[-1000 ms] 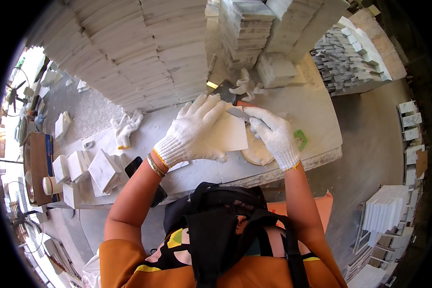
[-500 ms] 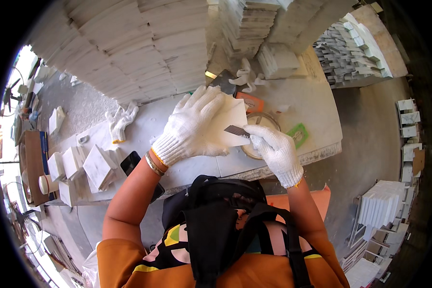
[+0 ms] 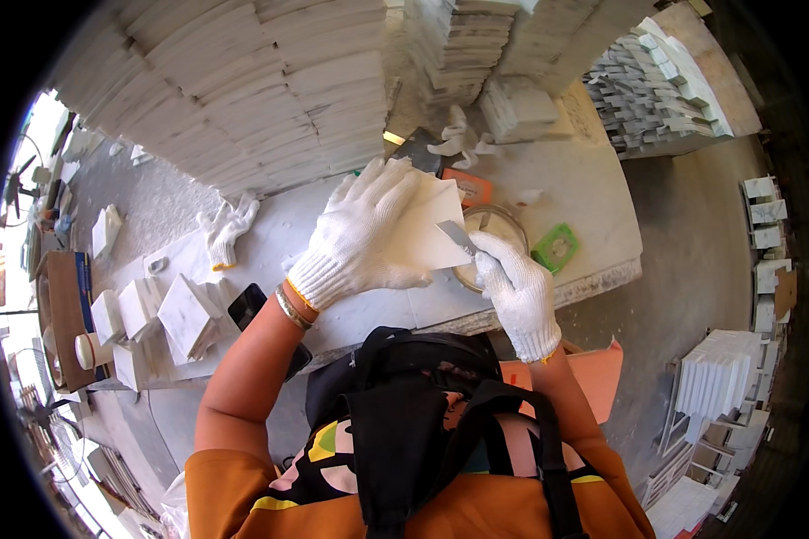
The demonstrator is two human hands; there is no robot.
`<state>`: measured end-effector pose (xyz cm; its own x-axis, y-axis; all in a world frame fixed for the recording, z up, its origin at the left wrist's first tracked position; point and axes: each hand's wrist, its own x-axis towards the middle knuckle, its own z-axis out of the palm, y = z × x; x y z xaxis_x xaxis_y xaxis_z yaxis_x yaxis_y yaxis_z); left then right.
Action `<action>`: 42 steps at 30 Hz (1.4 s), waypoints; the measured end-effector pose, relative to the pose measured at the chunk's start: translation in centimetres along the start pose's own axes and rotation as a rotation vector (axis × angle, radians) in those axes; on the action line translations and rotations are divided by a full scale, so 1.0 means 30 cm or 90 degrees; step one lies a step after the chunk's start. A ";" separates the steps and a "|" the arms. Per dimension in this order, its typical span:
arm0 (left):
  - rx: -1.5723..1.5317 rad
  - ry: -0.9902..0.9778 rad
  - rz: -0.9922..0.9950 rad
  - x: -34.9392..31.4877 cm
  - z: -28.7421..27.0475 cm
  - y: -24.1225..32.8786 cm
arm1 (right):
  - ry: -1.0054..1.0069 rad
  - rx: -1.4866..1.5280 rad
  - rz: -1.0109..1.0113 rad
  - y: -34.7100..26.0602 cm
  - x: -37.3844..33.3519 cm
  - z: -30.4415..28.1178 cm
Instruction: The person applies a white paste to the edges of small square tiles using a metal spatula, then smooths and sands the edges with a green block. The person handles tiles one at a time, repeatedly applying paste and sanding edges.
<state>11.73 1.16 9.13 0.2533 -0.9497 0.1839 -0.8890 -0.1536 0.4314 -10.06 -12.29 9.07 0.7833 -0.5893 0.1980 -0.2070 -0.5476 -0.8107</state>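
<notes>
Both of my hands wear white knitted gloves. My left hand [image 3: 361,225] lies across a pale, square-cornered tile [image 3: 436,211], fingers at its far side and thumb along its near edge, holding it. The hand covers the tile's left part. In my right hand [image 3: 517,292] is a small flat metal scraper [image 3: 457,235], pinched between thumb and fingers. Its blade points up and left over the tile's right edge; whether it touches the surface, I cannot tell. A round metal-rimmed tin [image 3: 497,218] stands just beyond that hand, partly hidden by it.
Marble slabs [image 3: 243,81] are stacked high at the far side. Loose gloves [image 3: 227,232], a phone [image 3: 245,305] and several small marble tiles [image 3: 189,314] lie to the left. A green plastic piece [image 3: 555,248] and an orange box [image 3: 469,186] sit near the tin on the worktable [image 3: 593,207].
My right hand has drawn slightly toward me, and the scraper has turned more upright, its tip lifting away from me. My left hand and the tile stay nearly in place.
</notes>
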 end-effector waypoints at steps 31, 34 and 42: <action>-0.051 0.462 -0.265 -0.355 0.099 0.028 | -0.189 0.223 0.026 -0.209 -0.082 0.122; -0.191 0.414 -0.298 -0.393 0.068 0.061 | -0.173 0.272 0.093 -0.207 -0.084 0.113; -0.879 0.107 -0.374 -0.366 0.006 0.189 | -0.168 0.105 -0.116 -0.220 -0.088 0.155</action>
<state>3.83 10.67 9.41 0.5591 -0.7903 -0.2506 0.3733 -0.0299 0.9272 -8.03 -4.35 11.35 0.9274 -0.3057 0.2153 0.0300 -0.5132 -0.8577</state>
